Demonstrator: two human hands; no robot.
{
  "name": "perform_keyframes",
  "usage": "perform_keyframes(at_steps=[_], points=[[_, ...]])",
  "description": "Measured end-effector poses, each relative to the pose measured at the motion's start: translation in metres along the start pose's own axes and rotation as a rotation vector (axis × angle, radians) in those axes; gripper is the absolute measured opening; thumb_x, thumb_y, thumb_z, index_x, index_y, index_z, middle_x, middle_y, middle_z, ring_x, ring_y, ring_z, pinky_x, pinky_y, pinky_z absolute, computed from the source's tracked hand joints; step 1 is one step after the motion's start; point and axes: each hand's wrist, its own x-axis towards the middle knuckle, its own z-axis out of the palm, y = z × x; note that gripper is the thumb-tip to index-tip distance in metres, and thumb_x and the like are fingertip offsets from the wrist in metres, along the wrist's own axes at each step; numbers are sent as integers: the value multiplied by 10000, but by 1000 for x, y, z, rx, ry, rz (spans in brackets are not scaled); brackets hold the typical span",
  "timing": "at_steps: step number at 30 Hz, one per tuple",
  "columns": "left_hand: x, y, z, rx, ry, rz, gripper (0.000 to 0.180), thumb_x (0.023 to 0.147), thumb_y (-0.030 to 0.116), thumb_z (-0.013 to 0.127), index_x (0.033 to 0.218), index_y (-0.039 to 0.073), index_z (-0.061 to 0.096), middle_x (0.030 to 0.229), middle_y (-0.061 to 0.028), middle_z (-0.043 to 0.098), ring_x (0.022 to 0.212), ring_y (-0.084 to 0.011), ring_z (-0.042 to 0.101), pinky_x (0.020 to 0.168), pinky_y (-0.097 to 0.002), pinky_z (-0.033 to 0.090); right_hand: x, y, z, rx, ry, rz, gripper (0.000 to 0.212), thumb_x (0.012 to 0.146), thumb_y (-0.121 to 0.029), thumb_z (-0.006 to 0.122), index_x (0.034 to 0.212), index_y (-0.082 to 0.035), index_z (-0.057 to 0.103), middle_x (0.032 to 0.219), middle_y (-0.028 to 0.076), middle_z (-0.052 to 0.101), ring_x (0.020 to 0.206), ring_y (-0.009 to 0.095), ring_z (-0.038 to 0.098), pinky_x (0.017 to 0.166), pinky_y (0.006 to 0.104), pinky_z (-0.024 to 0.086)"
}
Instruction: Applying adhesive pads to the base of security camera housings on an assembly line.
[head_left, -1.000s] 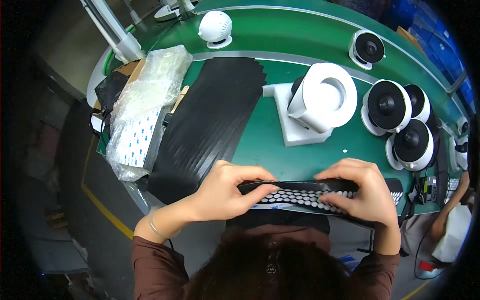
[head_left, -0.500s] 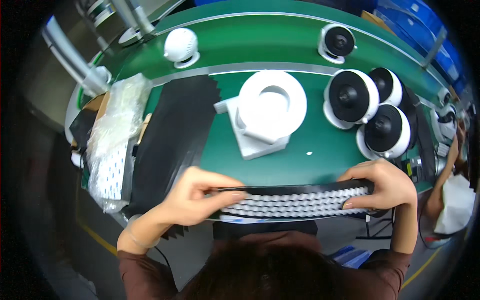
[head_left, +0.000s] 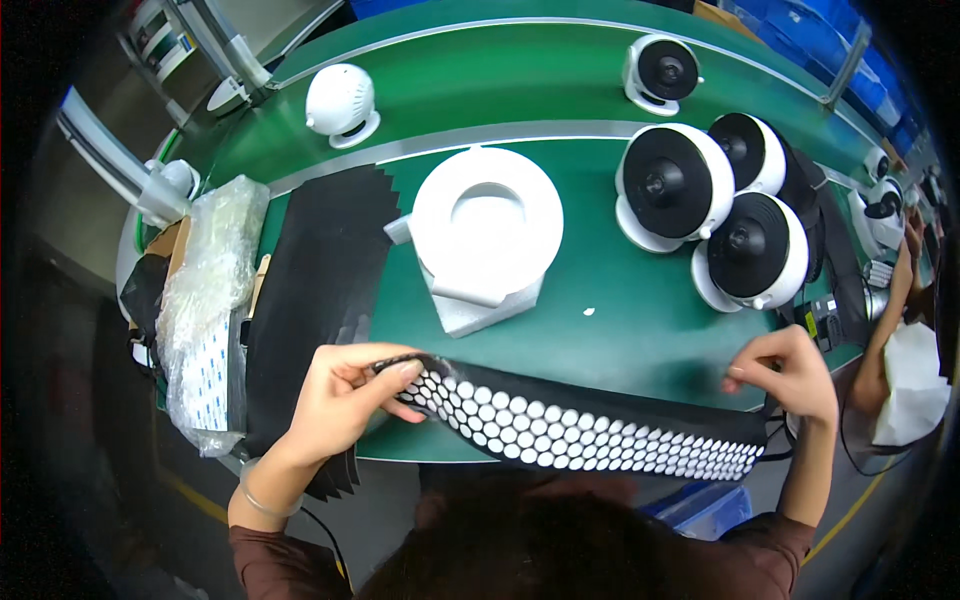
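Observation:
My left hand (head_left: pixel 350 395) pinches one end of a long black strip (head_left: pixel 590 425) covered with rows of white round dots. The strip slants down to the right in front of me, and its far end hangs free over the table's front edge. Apart from the strip, above its right end, my right hand (head_left: pixel 785 375) has its thumb and fingertips drawn together; anything between them is too small to make out. Beyond the strip, a white ring-shaped part (head_left: pixel 540 225) rests on a white block (head_left: pixel 485 315). A stack of black sheets (head_left: pixel 320 270) lies left of it.
Several round white devices with black fronts (head_left: pixel 680 180) stand at the right. A white device (head_left: pixel 340 105) and another black-fronted one (head_left: pixel 662 72) are on the back ledge. Bubble wrap (head_left: pixel 215 270) lies far left. Another person's arm (head_left: pixel 890 325) shows at the far right.
My right hand has let go of the strip and moved slightly up. The strip's right end has dropped, and its dotted face has turned more into view. The whole view has shifted a little.

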Motion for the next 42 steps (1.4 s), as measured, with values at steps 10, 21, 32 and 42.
perform_keyframes(at_steps=[10, 21, 32, 42], points=[[-15, 0, 12, 54, -101, 69, 200, 826, 39, 555, 987, -78, 577, 852, -101, 625, 708, -105, 605, 608, -182, 485, 5, 18, 32, 12, 22, -202, 364, 696, -149, 631, 1020, -4, 548, 954, 132, 554, 879, 262, 513, 795, 320, 386], [13, -29, 32, -36, -253, -67, 220, 871, 115, 509, 1004, -59, 531, 835, -87, 621, 743, -103, 612, 562, -172, 439, 24, -6, 31, -908, 191, 14, 216, 610, -132, 698, 759, 1, 616, 709, 130, 607, 677, 279, 590, 618, 335, 460], [35, -40, 19, -29, -391, 37, 208, 869, 57, 481, 1031, -70, 513, 920, -97, 607, 794, -117, 603, 702, -207, 483, 48, -105, 47, -634, 570, -679, 142, 693, -98, 643, 826, -63, 608, 717, 91, 609, 629, 243, 599, 557, 309, 470], [34, -42, 5, 33, -408, 58, 234, 875, 93, 484, 1065, -41, 510, 851, -92, 625, 777, -107, 610, 639, -203, 456, 315, -167, 34, -523, 530, -801, 880, 589, -417, 740, 1281, -62, 328, 1192, 247, 457, 1079, 362, 474, 892, 392, 409]])
